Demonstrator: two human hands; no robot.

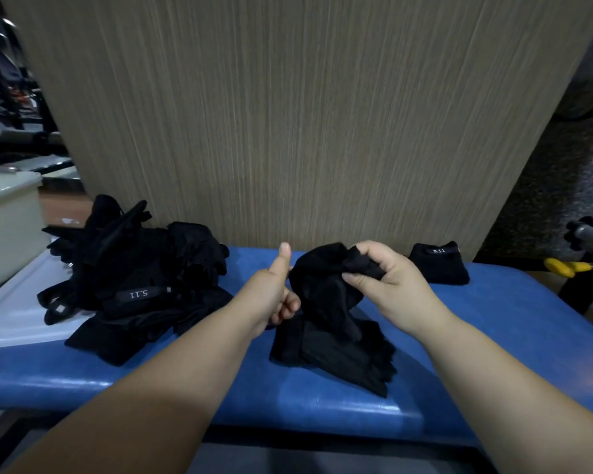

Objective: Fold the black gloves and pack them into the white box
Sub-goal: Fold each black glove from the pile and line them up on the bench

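Centre frame: right hand [387,285] pinches top of black glove [326,302], lifted above blue bench [493,319]. Left hand [274,295] touches its left edge, thumb up, fingers curled. Glove crumpled, limp.

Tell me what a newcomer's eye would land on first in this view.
First, the two bare hands at centre: the right hand pinches a black glove lifted off the blue padded bench, while the left hand sits beside it, thumb up. Next, the big pile of black gloves at the left, partly on a white tray. One folded glove stands alone at the far right, before the tall wood-grain panel.
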